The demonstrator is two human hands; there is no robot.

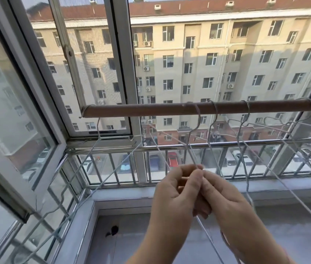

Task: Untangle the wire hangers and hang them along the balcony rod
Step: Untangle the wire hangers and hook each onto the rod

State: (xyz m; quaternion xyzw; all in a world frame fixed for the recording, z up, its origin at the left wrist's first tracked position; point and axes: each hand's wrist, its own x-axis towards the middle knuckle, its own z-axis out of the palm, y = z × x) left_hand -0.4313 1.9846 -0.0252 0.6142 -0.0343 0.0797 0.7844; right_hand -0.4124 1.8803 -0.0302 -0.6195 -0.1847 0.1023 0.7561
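Brown rod (151,110) runs level, left to right. White wire hangers (247,111) hook along it, bodies slanting down toward me. Below the rod's middle, my left hand (171,191) and right hand (225,201) touch, both pinching the held hanger (192,157), fingers curled tight.

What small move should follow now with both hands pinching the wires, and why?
Probably ease the hands slightly apart to tease the strands free. The left hand and right hand both pinch the hanger wires where they meet below the rod, and wire runs on past the grip, so yanking might tighten it.
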